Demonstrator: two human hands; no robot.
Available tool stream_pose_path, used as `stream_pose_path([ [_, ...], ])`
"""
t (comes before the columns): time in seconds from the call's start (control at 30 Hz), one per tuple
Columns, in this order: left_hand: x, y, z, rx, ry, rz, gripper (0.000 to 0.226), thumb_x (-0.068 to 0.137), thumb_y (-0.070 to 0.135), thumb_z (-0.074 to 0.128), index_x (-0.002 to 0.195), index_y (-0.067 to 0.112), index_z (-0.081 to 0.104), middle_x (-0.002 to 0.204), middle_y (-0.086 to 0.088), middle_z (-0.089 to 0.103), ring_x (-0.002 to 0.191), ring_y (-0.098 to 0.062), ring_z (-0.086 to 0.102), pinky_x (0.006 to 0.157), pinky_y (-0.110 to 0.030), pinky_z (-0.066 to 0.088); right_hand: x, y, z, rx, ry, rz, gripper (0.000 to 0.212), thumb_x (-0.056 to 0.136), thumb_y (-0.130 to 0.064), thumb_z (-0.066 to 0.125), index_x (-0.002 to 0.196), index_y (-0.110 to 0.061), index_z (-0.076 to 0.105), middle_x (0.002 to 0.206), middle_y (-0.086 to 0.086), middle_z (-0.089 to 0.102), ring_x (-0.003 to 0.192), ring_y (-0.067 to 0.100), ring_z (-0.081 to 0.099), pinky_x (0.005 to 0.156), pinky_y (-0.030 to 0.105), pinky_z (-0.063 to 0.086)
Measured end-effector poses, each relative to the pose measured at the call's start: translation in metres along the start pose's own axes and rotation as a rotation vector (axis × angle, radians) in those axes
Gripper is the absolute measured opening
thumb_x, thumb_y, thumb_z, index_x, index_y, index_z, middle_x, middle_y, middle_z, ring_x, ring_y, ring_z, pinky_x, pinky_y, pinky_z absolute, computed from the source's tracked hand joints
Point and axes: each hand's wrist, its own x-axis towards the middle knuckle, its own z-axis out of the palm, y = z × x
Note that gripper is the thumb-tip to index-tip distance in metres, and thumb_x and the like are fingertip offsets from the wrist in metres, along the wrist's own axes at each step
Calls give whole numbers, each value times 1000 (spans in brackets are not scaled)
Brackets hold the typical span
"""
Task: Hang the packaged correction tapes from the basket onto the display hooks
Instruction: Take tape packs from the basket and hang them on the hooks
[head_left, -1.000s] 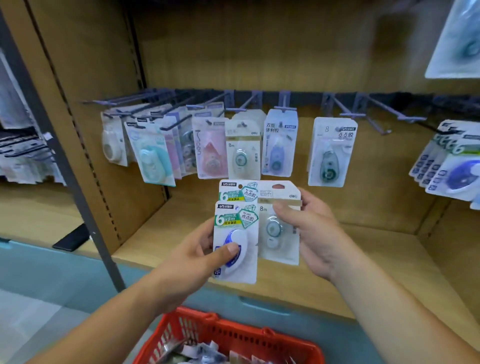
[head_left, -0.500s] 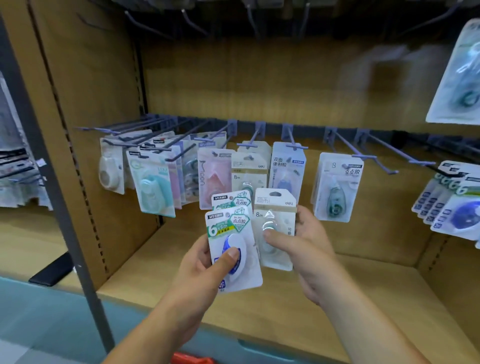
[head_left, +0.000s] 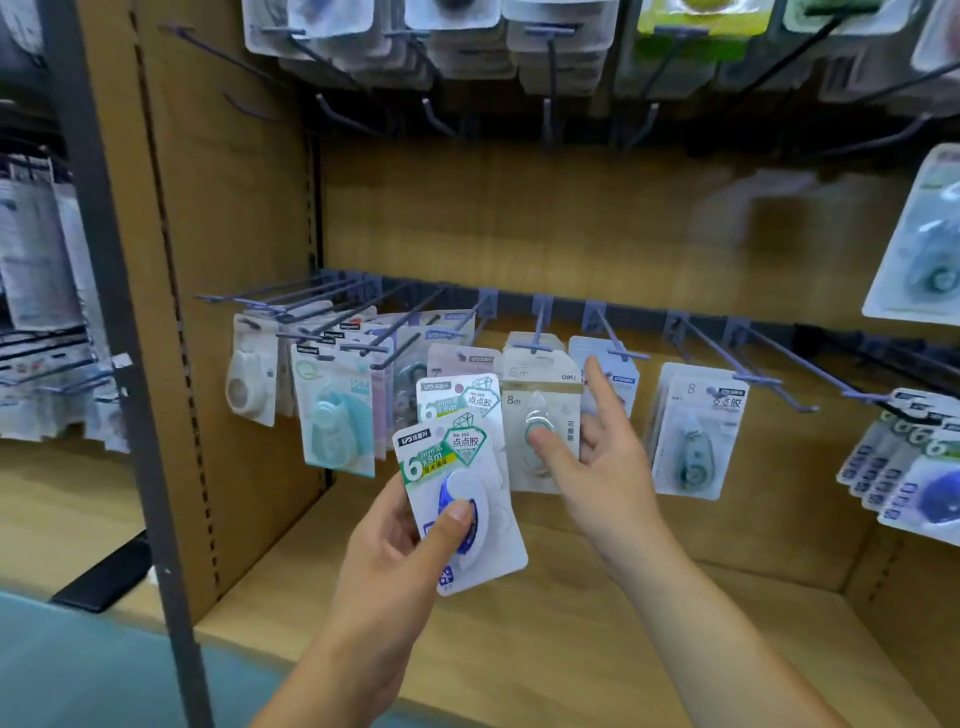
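Left hand (head_left: 395, 540) pinches two white-green packs (head_left: 457, 499), blue dispenser inside, long axis 11-to-5 o'clock. Right hand (head_left: 597, 467): thumb pinches beige pack (head_left: 540, 410), upright, top at 12; forefinger straight.

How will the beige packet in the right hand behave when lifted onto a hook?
Probably light: the right hand pinches the beige packet with thumb and fingers alone. Likely fairly stiff: its card stands flat above the pinch, no droop. Its glossy plastic front under the thumb may be slippery, so it could pivot.
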Motion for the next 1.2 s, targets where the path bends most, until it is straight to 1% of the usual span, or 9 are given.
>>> stream_pose_path([
  [0.2, -2, 5, -14, -8, -11, -12, 39, 89, 19, 69, 128, 24, 69, 121, -1, 77, 115, -20, 72, 99, -44, 54, 15, 12, 18, -166, 1, -25, 74, 99, -20, 68, 138, -72, 31, 156, -15, 49, 142, 5, 48, 117, 42, 45],
  [0.4, -5, 8, -22, 32, -23, -29, 35, 97, 12, 66, 129, 26, 68, 122, 0, 76, 116, -21, 72, 104, -51, 55, 13, 24, 20, -278, 17, -47, 66, 101, -21, 66, 156, -40, 37, 154, -14, 50, 142, 5, 47, 117, 34, 43],
  [0.57, -5, 5, -25, 62, -53, -31, 37, 98, 10, 64, 132, 26, 67, 126, 0, 75, 120, -23, 70, 106, -53, 54, 32, 32, 17, -445, 104, -14, 71, 97, -35, 70, 159, -37, 35, 109, -14, 59, 99, 5, 55, 95, 31, 52],
  [0.67, -5, 1, -23, 84, -85, -35, 38, 99, 12, 66, 133, 29, 66, 128, -2, 74, 121, -25, 69, 106, -54, 53, 37, 27, 16, -587, 75, 41, 71, 96, -41, 68, 159, -39, 34, 123, 1, 68, 115, 21, 63, 104, 42, 52],
  [0.73, -4, -1, -22, 87, -91, -31, 38, 98, 13, 70, 132, 30, 66, 129, -2, 73, 122, -25, 68, 107, -56, 52, 26, 14, 15, -606, 57, 69, 58, 99, -40, 65, 154, -33, 46, 138, 1, 66, 131, 23, 59, 106, 34, 50],
  [0.83, -2, -2, -21, 83, -130, -40, 38, 99, 15, 67, 132, 33, 66, 130, -1, 73, 123, -25, 68, 105, -53, 54, -9, -5, 15, -372, -27, 98, 32, 106, -42, 54, 117, -19, 74, 110, 6, 77, 110, 28, 70, 89, 28, 55],
  [0.9, -2, -3, -18, 84, -192, -61, 39, 100, 16, 62, 135, 33, 64, 132, -1, 72, 123, -25, 68, 100, -46, 57, -28, -16, 18, -33, -141, 236, 33, 107, -41, 51, 113, -18, 74, 104, 5, 80, 101, 27, 75, 90, 42, 61],
  [0.97, -4, -4, -14, 90, -237, -76, 40, 101, 15, 60, 138, 31, 62, 134, -1, 71, 125, -24, 67, 100, -45, 56, -33, -14, 19, 116, -171, 314, 27, 108, -33, 51, 116, -17, 71, 105, 3, 80, 97, 23, 78, 84, 41, 62],
  [1.2, 1, -14, -17, 50, -37, -91, 36, 96, 17, 64, 131, 23, 68, 125, -3, 75, 120, -28, 70, 100, -50, 56, -30, 5, 0, 260, 74, 313, 18, 109, -16, 50, 102, -13, 67, 105, 9, 80, 90, 27, 76, 77, 46, 60],
])
